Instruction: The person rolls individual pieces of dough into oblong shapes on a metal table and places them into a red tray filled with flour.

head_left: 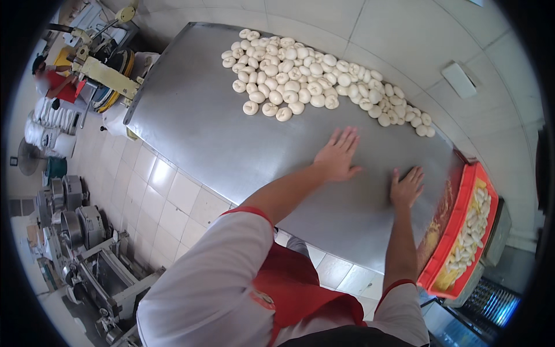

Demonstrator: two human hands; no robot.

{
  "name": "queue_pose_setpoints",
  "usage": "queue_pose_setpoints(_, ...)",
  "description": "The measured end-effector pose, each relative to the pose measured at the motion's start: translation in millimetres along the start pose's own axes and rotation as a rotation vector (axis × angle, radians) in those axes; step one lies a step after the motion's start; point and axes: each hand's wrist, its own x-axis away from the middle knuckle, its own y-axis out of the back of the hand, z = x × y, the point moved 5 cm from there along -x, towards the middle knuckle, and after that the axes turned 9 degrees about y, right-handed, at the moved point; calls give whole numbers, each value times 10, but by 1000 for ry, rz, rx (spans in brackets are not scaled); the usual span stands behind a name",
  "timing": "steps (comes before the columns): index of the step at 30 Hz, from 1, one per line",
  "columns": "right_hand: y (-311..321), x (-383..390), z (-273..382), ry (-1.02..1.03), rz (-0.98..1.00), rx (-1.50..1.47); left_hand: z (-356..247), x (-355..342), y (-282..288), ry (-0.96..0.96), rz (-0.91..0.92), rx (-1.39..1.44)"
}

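My left hand lies palm down with its fingers spread, on or just over the steel table. To its right, my right hand is also flat, fingers stretched and a little apart, over the same metal top. Neither hand holds anything. Beyond my left hand, a large heap of round white dough balls spreads along the wall side of the table. Its tail of dough balls runs down toward the right corner. Whether either palm presses on the metal, I cannot tell.
Against the table's right end stands a red crate with small white dough pieces inside. A tiled wall borders the far side. Machinery stands at the left end, and a person in red is beyond it. More equipment fills the lower left.
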Motion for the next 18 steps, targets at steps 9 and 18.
queue_pose_setpoints(9, 272, 2568, 372, 224, 106, -239, -43, 2061, 366, -88, 301, 146)
queue_pose_setpoints(18, 314, 2099, 829, -358, 82, -2568, -1156, 884, 877, -51, 98, 643)
